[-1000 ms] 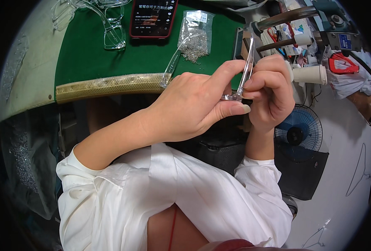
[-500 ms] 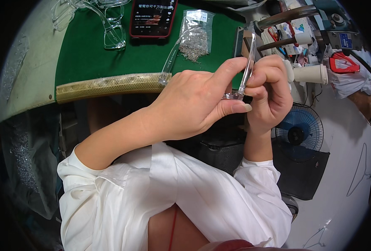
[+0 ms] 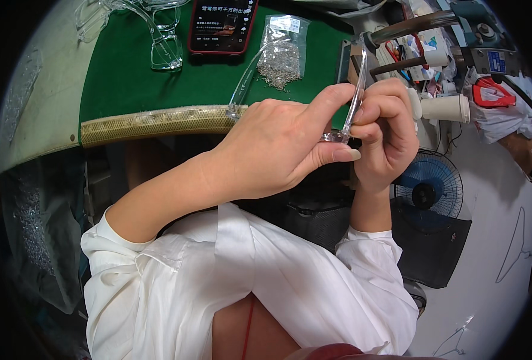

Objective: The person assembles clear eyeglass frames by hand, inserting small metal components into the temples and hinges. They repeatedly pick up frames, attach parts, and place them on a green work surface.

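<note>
A pair of clear plastic eyeglass frames [image 3: 338, 137] is held between my hands above the table's front edge. My left hand [image 3: 278, 147] grips it near one hinge, thumb below and index finger above. One clear temple [image 3: 359, 78] stands up on the right beside my right hand; the other [image 3: 241, 90] rises behind my left wrist. My right hand [image 3: 387, 129] is closed, its thumb and curled fingers pinched against the frame at the hinge corner. Whether a small part sits between those fingertips is hidden. My left hand covers most of the front.
On the green mat [image 3: 122, 78] lie a phone [image 3: 221, 30], a bag of tiny metal parts [image 3: 281, 57] with some spilled, and more clear frames [image 3: 165, 45]. A gold mesh-like strip [image 3: 158, 126] edges the table. A metal press [image 3: 482, 30], white cup [image 3: 446, 108] and fan [image 3: 428, 189] stand right.
Both hands keep nearly the same hold on the eyeglass frames. A small dark spot by the left thumb tip, seen earlier, no longer shows.
</note>
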A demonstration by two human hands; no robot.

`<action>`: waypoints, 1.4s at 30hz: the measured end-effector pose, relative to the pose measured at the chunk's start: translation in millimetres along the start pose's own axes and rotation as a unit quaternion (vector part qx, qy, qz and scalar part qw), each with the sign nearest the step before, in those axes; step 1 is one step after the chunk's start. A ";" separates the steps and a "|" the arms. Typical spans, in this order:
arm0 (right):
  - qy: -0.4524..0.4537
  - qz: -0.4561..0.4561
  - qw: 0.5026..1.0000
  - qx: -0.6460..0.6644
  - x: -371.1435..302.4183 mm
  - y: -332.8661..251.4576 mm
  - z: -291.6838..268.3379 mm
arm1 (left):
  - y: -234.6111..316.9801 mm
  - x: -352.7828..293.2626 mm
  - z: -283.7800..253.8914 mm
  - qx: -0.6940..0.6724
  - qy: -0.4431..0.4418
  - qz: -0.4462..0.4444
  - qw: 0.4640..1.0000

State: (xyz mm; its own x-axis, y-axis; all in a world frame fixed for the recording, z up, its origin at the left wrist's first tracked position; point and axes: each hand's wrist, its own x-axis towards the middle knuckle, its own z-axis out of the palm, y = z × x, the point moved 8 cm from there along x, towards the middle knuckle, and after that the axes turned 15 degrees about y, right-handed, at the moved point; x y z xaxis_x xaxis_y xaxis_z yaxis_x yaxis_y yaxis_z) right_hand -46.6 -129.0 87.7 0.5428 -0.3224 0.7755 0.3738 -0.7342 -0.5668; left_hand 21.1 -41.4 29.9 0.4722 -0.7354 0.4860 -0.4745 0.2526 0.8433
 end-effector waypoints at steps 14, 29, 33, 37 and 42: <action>-0.036 0.001 0.999 0.034 6.7 3.2 -2.9 | -1.6 -2.2 3.9 -0.105 -0.029 -0.049 0.993; -0.023 -0.046 0.999 0.008 8.5 -6.3 -0.7 | 0.0 -1.5 6.2 -0.188 -0.035 -0.088 0.978; -0.027 -0.044 0.999 0.012 9.4 -6.4 -1.2 | -1.0 -1.6 6.9 -0.175 -0.048 -0.083 0.980; -0.015 -0.039 0.999 0.026 9.0 -4.9 -2.4 | 2.3 0.7 2.6 -0.175 0.020 -0.043 0.983; 0.077 0.003 0.995 0.060 -0.5 13.9 -21.7 | -7.1 3.0 -8.7 -0.192 -0.002 -0.122 0.974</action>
State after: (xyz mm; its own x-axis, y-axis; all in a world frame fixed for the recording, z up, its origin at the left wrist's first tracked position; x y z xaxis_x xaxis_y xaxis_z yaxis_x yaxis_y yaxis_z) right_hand -58.0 -152.1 85.4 0.4274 -0.4207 0.8002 0.4636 -0.6579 -0.5935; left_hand 32.3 -39.9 27.4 0.5322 -0.8056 0.2602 -0.0363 0.2854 0.9577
